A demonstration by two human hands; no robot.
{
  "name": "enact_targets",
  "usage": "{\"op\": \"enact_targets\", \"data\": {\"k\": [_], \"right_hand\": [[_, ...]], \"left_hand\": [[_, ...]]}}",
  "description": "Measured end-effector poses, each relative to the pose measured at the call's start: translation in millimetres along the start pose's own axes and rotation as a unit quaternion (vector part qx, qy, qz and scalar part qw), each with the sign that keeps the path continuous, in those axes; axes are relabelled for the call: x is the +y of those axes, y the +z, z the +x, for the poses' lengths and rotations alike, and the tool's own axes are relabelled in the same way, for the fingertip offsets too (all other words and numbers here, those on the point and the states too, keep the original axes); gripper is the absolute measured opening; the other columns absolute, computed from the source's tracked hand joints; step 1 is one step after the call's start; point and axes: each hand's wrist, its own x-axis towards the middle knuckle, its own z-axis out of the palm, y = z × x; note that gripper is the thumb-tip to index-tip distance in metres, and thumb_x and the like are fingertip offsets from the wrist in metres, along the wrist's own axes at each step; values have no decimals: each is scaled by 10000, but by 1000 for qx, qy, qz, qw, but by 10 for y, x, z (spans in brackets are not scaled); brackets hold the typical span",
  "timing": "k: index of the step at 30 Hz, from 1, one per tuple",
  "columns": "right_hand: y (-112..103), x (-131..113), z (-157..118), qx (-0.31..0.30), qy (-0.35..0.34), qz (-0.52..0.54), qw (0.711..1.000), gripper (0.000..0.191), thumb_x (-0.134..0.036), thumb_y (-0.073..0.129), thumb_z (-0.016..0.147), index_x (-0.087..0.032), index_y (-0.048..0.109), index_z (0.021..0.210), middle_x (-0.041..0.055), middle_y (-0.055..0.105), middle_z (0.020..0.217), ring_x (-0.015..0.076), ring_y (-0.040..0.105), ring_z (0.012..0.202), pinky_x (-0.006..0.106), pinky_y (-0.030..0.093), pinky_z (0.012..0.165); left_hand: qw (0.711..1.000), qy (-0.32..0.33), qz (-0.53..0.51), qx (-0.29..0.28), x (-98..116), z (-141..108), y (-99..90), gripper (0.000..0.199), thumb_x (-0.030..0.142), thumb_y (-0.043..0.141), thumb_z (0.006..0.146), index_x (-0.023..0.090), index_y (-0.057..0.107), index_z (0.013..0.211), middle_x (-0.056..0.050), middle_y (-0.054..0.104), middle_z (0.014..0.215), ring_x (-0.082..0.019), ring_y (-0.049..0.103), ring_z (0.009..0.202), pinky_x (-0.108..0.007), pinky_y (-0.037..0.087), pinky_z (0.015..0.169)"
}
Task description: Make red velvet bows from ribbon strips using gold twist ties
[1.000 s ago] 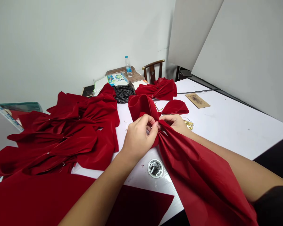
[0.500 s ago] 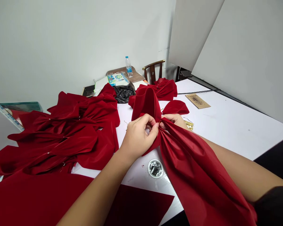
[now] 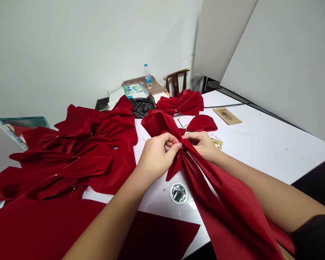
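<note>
A dark red fabric bow (image 3: 222, 191) is bunched tight at its middle, with a loop standing up beyond my hands and long tails hanging down toward the lower right. My left hand (image 3: 157, 154) pinches the gathered middle between thumb and fingers. From the far side my right hand (image 3: 203, 144) is closed on the same gather, its fingertips partly hidden behind the cloth. Whatever ties the gather is covered by my fingers. Gold twist ties (image 3: 217, 142) lie on the white table (image 3: 260, 151) just beyond my right hand.
Finished-looking red bows (image 3: 94, 144) are heaped at left, with more red bows (image 3: 188, 103) at the back. Flat red cloth (image 3: 162, 234) covers the near edge. A round table grommet (image 3: 178, 193), cardboard piece (image 3: 227, 116), black plastic bag (image 3: 143, 107) and water bottle (image 3: 148, 77) are around.
The bow's loop has tipped down and left, uncovering the bows behind it. The tails have parted, with a gap between them. My right hand shows more; both hands stay at the gather.
</note>
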Motion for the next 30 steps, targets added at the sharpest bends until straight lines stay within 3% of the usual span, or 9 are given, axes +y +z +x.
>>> {"op": "enact_targets", "data": {"k": [3, 7, 11, 17, 22, 30], "right_hand": [[-11, 14, 2, -1, -6, 11, 1000, 390, -466, 936, 588, -157, 790, 775, 56, 760, 781, 163, 663, 694, 275, 547, 668], [-32, 1, 12, 15, -11, 14, 1000, 377, -484, 919, 616, -165, 785, 766, 51, 751, 763, 172, 681, 708, 276, 557, 655], [-38, -23, 26, 20, 3, 36, 999, 362, -456, 939, 588, -169, 790, 751, 43, 760, 754, 151, 674, 667, 259, 555, 639], [-34, -20, 26, 22, 18, 57, 998, 378, -446, 951, 567, -162, 793, 761, 44, 764, 757, 140, 663, 637, 251, 547, 622], [-47, -12, 32, 39, 38, 71, 996, 417, -463, 960, 541, -153, 784, 758, 50, 748, 743, 147, 649, 636, 255, 532, 607], [-38, -94, 12, 43, 55, 99, 993, 394, -428, 967, 532, -144, 751, 700, 1, 658, 652, 93, 555, 582, 216, 484, 572]], "left_hand": [[999, 0, 15, -39, 1, 12, -48, 78, 220, 668, 888, 189, 687, 819, -4, 716, 755, -147, 637, 665, -266, 472, 629], [991, 91, 59, -74, 19, 6, -112, 116, 163, 571, 941, 186, 610, 835, -6, 715, 846, -150, 635, 747, -273, 448, 687], [979, 174, 104, -36, -6, -5, -101, 118, 157, 555, 965, 189, 569, 853, -8, 688, 880, -152, 604, 771, -274, 426, 695], [965, 255, 60, 27, -90, -10, -7, 121, 110, 541, 983, 186, 569, 893, 1, 661, 872, -127, 605, 793, -234, 466, 711], [955, 280, 71, 69, -116, 4, -25, 92, 116, 560, 980, 178, 579, 914, -2, 641, 858, -124, 602, 776, -231, 491, 715], [964, 255, 67, 32, -106, -6, 22, 82, 138, 601, 965, 182, 588, 897, 3, 680, 881, -124, 648, 826, -229, 522, 771]]}}
